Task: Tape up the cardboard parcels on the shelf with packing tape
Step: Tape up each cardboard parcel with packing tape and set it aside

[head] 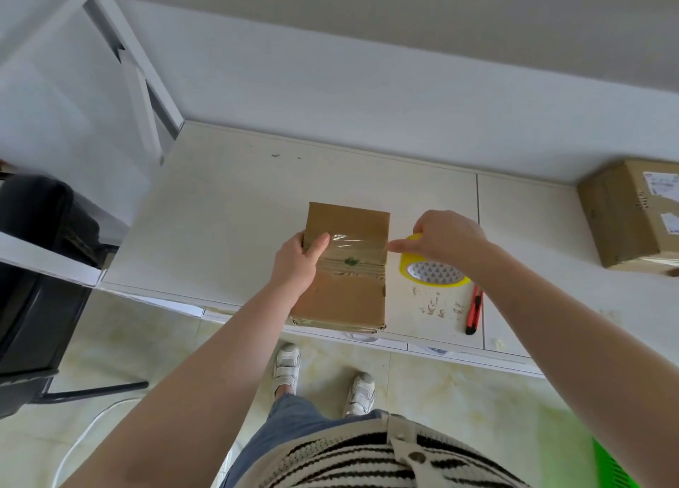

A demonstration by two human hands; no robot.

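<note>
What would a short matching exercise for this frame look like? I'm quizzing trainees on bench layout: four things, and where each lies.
Things:
1. parcel
2. tape roll
3. utility knife
4. second box

Places:
A. far right of the shelf
B. under the right hand
C. near the front edge, right of the tape roll
D. held at its left edge by the left hand

Pairs: 1-D, 2-B, 3-C, 4-A
</note>
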